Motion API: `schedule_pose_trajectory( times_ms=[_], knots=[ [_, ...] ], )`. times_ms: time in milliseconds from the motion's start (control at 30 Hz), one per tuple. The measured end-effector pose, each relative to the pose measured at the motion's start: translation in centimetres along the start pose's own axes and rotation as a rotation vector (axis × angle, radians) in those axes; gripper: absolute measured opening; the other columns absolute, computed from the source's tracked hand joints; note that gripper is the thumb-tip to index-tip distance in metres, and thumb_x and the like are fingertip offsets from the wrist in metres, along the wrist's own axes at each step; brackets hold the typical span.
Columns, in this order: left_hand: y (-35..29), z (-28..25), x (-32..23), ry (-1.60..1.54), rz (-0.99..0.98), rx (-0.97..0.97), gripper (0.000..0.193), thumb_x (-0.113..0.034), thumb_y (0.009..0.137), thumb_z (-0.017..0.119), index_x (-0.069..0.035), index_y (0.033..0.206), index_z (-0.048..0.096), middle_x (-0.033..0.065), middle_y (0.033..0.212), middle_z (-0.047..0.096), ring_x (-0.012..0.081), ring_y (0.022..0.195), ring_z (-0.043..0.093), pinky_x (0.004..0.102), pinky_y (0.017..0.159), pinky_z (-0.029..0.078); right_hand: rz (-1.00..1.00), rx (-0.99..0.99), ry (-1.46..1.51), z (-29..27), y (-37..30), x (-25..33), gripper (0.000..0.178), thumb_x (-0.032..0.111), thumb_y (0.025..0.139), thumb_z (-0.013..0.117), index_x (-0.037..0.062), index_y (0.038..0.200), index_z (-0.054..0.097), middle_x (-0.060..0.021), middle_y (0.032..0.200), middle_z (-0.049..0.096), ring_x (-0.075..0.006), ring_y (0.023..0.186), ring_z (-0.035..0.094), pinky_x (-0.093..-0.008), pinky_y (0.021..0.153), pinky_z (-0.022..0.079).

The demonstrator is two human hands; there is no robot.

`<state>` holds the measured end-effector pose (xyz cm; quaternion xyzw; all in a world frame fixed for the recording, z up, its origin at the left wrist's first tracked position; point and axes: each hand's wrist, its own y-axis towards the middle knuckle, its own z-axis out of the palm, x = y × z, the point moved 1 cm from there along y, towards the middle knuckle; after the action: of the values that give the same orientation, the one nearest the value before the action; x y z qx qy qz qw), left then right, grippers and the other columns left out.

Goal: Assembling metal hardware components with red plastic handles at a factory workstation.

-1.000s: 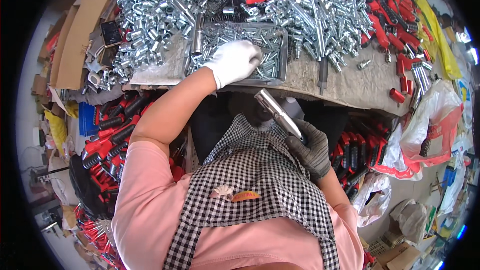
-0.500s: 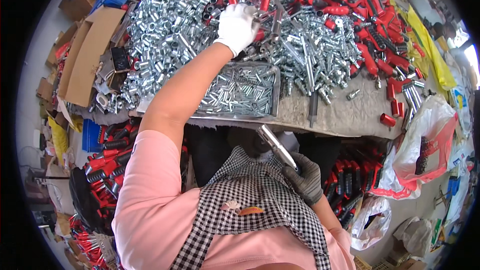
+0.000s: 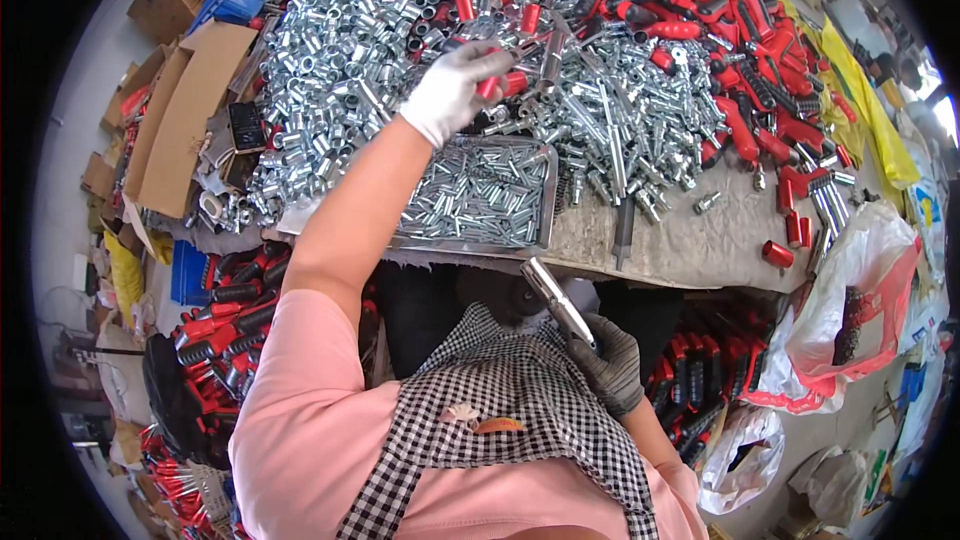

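My left hand [image 3: 447, 98], in a white glove, is over the heap just beyond the metal tray. Its fingers are curled around a small red sleeve [image 3: 488, 87], which is partly hidden by the glove. Another red sleeve [image 3: 516, 83] lies on the heap beside the fingertips. Low in front of my checked apron, my right hand [image 3: 612, 368] wears a dark grey glove and is closed on a shiny metal tube [image 3: 556, 300]. The tube slants up and left, its upper end below the table edge. Small metal pins [image 3: 480, 195] fill the tray [image 3: 549, 205].
Silvery collars [image 3: 330, 70] cover the table's left half, fittings [image 3: 640, 110] its middle. Red-and-black handles [image 3: 740, 30] are heaped at the right. A cardboard box [image 3: 190, 120] stands left. Plastic bags [image 3: 850, 310] hang right. More handles [image 3: 230, 330] lie below the table.
My left hand has drawn back from the heap toward me and slightly left, and red now shows between its fingers. The right hand still grips the metal tube, nearly unmoved.
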<state>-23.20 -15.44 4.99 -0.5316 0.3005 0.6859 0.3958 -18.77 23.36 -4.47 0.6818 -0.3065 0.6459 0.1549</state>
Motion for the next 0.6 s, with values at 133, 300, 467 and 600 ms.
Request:
schedule_pose_trajectory(
  times_ms=[133, 300, 467, 600],
  knots=[
    [-5.7, 1.2, 1.2, -0.269, -0.035, 0.138, 0.033, -0.027, 0.099, 0.053, -0.001, 0.120, 0.052, 0.0098, 0.095, 0.060, 0.0214, 0.080, 0.060, 0.0302, 0.066, 0.047, 0.000, 0.012, 0.045, 0.6, -0.1, 0.4, 0.050, 0.031, 0.083, 0.075, -0.0044, 0.116, 0.062, -0.0063, 0.097, 0.067, -0.0119, 0.090, 0.058, -0.0286, 0.083, 0.048],
    [-10.6, 2.8, 1.7, -0.763, -0.077, 0.344, 0.048, -0.038, 0.099, 0.050, -0.001, 0.128, 0.046, 0.0114, 0.109, 0.056, 0.0269, 0.100, 0.055, 0.0396, 0.079, 0.047, 0.020, 0.055, -0.008, 1.6, -0.6, 2.0, 0.048, 0.028, 0.083, 0.072, -0.0052, 0.116, 0.062, -0.0081, 0.098, 0.068, -0.0131, 0.091, 0.060, -0.0294, 0.083, 0.048],
    [-13.4, 2.1, 3.3, -0.946, -0.141, 0.380, 0.050, -0.037, 0.098, 0.051, 0.000, 0.131, 0.043, 0.0118, 0.116, 0.054, 0.0262, 0.103, 0.056, 0.0475, 0.087, 0.051, 0.000, 0.082, 0.077, 2.5, -1.2, 2.0, 0.051, 0.028, 0.084, 0.074, -0.0055, 0.120, 0.061, -0.0094, 0.101, 0.068, -0.0134, 0.091, 0.061, -0.0290, 0.083, 0.049],
    [-15.8, 2.2, 4.3, -0.411, 0.005, 0.198, 0.059, 0.004, 0.087, 0.062, 0.005, 0.139, 0.035, 0.0159, 0.119, 0.054, 0.0240, 0.104, 0.060, 0.0387, 0.091, 0.054, -0.024, 0.068, 0.094, 2.7, -1.5, 1.3, 0.056, 0.028, 0.083, 0.076, -0.0062, 0.123, 0.059, -0.0100, 0.101, 0.068, -0.0125, 0.089, 0.062, -0.0274, 0.082, 0.050]
  ],
)
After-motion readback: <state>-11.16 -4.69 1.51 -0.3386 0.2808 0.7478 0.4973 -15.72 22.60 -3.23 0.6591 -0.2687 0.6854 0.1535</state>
